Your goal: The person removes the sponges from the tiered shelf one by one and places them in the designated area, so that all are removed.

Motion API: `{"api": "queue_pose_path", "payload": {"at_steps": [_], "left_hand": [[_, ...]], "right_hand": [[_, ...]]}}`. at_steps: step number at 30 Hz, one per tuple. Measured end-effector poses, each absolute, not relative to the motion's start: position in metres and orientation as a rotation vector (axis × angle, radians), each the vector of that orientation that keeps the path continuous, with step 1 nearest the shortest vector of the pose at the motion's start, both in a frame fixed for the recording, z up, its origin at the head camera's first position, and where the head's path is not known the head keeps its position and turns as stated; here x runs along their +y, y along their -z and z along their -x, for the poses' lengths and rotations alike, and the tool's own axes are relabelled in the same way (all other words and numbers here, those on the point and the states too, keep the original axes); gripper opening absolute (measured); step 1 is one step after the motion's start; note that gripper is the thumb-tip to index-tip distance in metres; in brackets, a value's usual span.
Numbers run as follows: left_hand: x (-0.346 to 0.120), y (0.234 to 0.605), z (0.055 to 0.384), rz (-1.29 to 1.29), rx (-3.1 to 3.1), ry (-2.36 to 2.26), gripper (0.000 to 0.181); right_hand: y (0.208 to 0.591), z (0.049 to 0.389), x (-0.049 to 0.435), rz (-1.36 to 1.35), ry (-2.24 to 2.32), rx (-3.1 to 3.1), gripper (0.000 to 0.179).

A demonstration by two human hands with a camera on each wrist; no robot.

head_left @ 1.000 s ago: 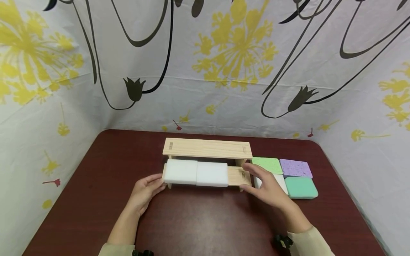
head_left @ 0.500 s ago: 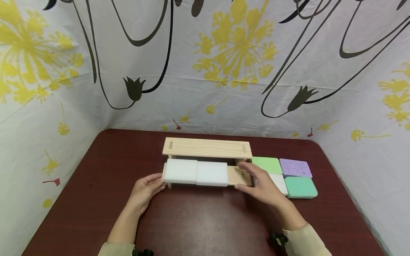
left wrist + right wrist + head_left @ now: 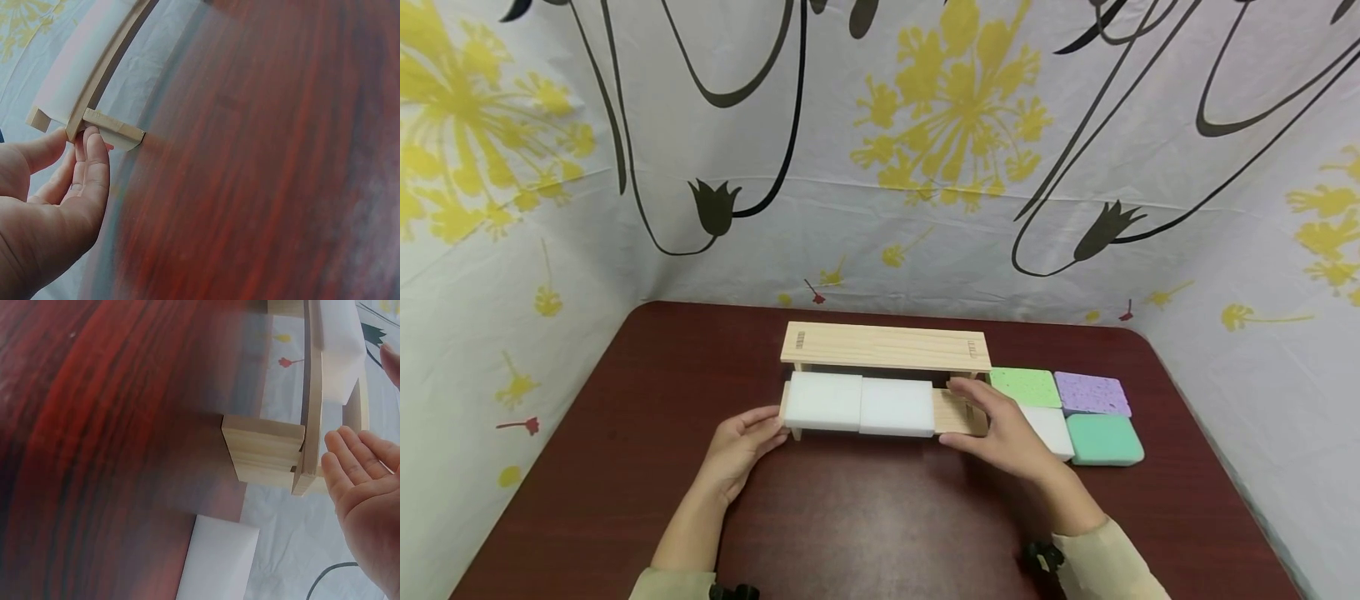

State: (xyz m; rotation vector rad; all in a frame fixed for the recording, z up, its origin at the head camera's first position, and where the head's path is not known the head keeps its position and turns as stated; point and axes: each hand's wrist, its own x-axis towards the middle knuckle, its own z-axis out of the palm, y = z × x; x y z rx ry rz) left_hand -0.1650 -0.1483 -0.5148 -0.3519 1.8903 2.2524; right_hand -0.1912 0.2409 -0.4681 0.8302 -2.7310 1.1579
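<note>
1. Head view: a two-level wooden rack (image 3: 883, 346) stands on the counter (image 3: 850, 517). Left white block (image 3: 825, 402) and right white block (image 3: 897, 408) lie side by side on its lower front board (image 3: 959, 415), leaving the right end bare.
2. Handling, my judgement: both blocks look like light, soft foam, dry and not slippery, easily dented. I would pinch them gently across the front and back edges. The rack I rate stiff but light enough to skid; best held by a board end.
3. Left hand (image 3: 743, 454): thumb and fingers pinch the front board's left end, thumb on the upper side, fingertips beneath, beside the leg.
4. Right hand (image 3: 1011, 440): fingers extended, thumb well parted, nothing held. It reaches in from the right, bracketing the bare end near the right white block. I cannot tell whether fingertips touch wood.
5. Right of the rack, grouped on the counter: green block (image 3: 1025, 387), purple block (image 3: 1093, 394), spare white block (image 3: 1051, 431), teal block (image 3: 1106, 440).
</note>
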Motion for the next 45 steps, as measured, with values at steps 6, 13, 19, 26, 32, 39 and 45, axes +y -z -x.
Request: {"api": "queue_pose_path", "payload": {"at_steps": [6, 13, 19, 26, 32, 39, 45], "left_hand": [[-0.149, 0.515, 0.164, 0.355, 1.884, -2.258, 0.041], [-0.148, 0.515, 0.165, 0.358, 1.874, -2.263, 0.039], [-0.149, 0.515, 0.165, 0.356, 1.879, -2.256, 0.040], [-0.149, 0.514, 0.165, 0.348, 1.885, -2.250, 0.040], [-0.148, 0.514, 0.166, 0.340, 1.886, -2.253, 0.039], [-0.148, 0.513, 0.167, 0.341, 1.885, -2.256, 0.039], [-0.148, 0.513, 0.166, 0.345, 1.886, -2.254, 0.039]], "right_hand": [[0.468, 0.193, 0.235, -0.830, -1.128, -2.735, 0.079], [0.468, 0.193, 0.231, -0.824, -1.098, -2.756, 0.080], [0.469, 0.194, 0.226, -0.831, -1.092, -2.759, 0.081], [0.469, 0.196, 0.222, -0.822, -1.089, -2.784, 0.084], [0.470, 0.198, 0.219, -0.818, -1.075, -2.797, 0.086], [0.470, 0.200, 0.216, -0.816, -1.037, -2.816, 0.089], [0.471, 0.202, 0.211, -0.852, -1.018, -2.809, 0.091]]}}
